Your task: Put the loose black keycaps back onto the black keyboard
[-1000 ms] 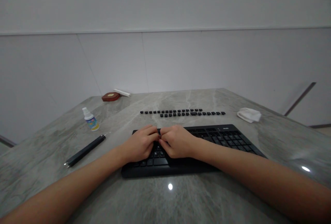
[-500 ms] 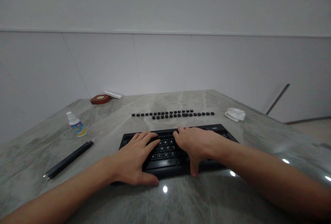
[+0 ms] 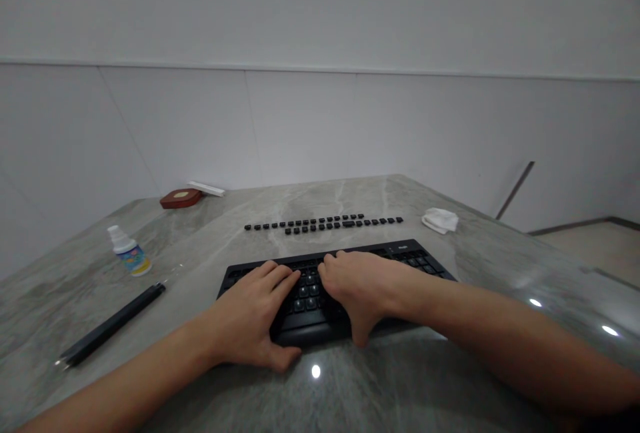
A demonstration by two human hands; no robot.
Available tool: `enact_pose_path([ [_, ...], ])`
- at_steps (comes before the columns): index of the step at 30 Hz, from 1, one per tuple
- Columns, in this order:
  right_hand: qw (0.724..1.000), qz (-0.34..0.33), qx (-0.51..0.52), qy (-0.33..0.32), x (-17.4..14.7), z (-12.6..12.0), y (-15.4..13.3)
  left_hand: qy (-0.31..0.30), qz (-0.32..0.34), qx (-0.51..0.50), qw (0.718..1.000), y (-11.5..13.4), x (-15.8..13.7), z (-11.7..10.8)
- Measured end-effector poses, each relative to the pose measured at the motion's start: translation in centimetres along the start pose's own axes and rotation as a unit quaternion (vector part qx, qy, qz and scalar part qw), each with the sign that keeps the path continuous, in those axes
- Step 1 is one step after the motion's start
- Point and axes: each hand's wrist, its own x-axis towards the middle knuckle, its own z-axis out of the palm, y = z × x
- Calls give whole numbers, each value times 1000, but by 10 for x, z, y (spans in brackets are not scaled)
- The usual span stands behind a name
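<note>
A black keyboard (image 3: 310, 334) lies on the grey stone-patterned table. My left hand (image 3: 255, 309) rests on its left part, fingers stretched over the keys and the thumb apart at the front edge. Across the middle and right part reaches my right hand (image 3: 357, 286), its fingertips near the back rows and its thumb held away, pointing down towards the front edge. Neither hand is closed around anything. Between them show several key positions (image 3: 306, 293) with pale, shiny centres. Behind the keyboard, loose black keycaps (image 3: 320, 226) lie in two rows. Both palms hide many of the keys.
To the left stand a white spray bottle (image 3: 131, 253) with a colourful label and, nearer me, a long black bar-like object (image 3: 115, 326). A red-brown case (image 3: 181, 199) and a white strip (image 3: 206, 188) lie far left. A folded white cloth (image 3: 440, 221) is on the right.
The view has turned slightly, so everything sits further left. My hands have drawn a little closer together over the keyboard, and my left fingers are less spread.
</note>
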Motion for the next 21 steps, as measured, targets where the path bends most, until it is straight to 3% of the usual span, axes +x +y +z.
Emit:
enact_pose_path([
  [6, 999, -39, 20, 25, 2, 0, 8, -29, 7, 14, 999, -6, 1, -9],
  [15, 999, -36, 3, 28, 10, 4, 1, -36, 22, 40, 998, -10, 2, -8],
  [19, 996, 0, 77, 36, 4, 10, 14, -21, 28, 29, 999, -11, 0, -3],
  [21, 988, 14, 133, 72, -5, 21, 31, -15, 30, 10, 999, -13, -2, -1],
])
